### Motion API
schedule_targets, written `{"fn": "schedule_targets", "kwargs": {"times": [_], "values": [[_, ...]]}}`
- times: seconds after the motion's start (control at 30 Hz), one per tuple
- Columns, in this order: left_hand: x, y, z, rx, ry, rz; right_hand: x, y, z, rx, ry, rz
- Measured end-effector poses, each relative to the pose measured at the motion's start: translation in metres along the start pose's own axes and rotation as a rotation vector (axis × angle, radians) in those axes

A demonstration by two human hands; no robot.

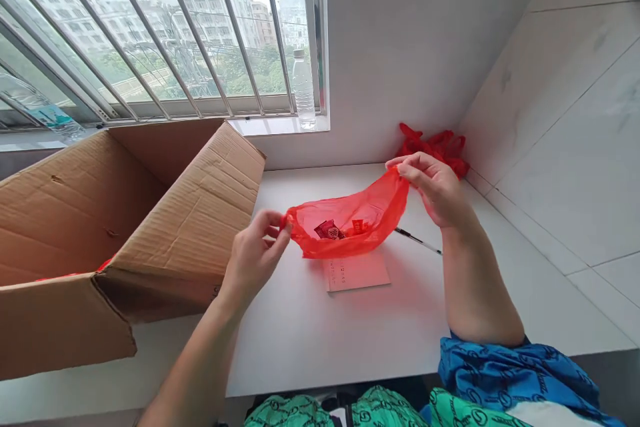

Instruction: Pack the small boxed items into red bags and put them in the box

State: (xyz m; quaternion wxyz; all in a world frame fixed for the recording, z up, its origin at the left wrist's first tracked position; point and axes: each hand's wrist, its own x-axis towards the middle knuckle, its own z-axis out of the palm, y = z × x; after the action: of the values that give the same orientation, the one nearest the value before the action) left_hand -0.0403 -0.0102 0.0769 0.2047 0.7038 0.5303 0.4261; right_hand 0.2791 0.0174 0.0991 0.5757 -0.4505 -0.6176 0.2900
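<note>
A thin red plastic bag (345, 210) is stretched between my two hands above the white table. My left hand (257, 250) pinches its left end, and my right hand (430, 183) grips the right end higher up. Inside the bag lie a dark red wrapped packet (329, 230) and a smaller bright red packet (358, 226); what they contain is hidden. Below the bag, a thin booklet (357, 273) with small print lies on the table, partly covered from view. A pen (419, 241) rests to its right, under my right forearm.
A large open cardboard box (195, 207) stands at the left, with a bit of red showing inside. Crumpled red bags (437, 150) lie in the back right corner. A clear bottle (303, 90) stands on the sill by the barred window, and another bottle (53, 117) is at far left.
</note>
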Motion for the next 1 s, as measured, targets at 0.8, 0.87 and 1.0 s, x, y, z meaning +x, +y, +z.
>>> {"fn": "schedule_targets", "kwargs": {"times": [0.8, 0.87, 1.0], "values": [[0.059, 0.098, 0.043, -0.458, -0.05, 0.512, -0.012, -0.016, 0.068, 0.115, -0.029, -0.188], [0.054, 0.081, 0.057, -0.494, -0.011, 0.437, -0.009, -0.011, 0.066, 0.216, -0.027, -0.096], [0.048, 0.048, 0.084, -0.598, -0.317, 0.118, -0.006, -0.005, 0.057, 0.443, -0.165, 0.1]]}}
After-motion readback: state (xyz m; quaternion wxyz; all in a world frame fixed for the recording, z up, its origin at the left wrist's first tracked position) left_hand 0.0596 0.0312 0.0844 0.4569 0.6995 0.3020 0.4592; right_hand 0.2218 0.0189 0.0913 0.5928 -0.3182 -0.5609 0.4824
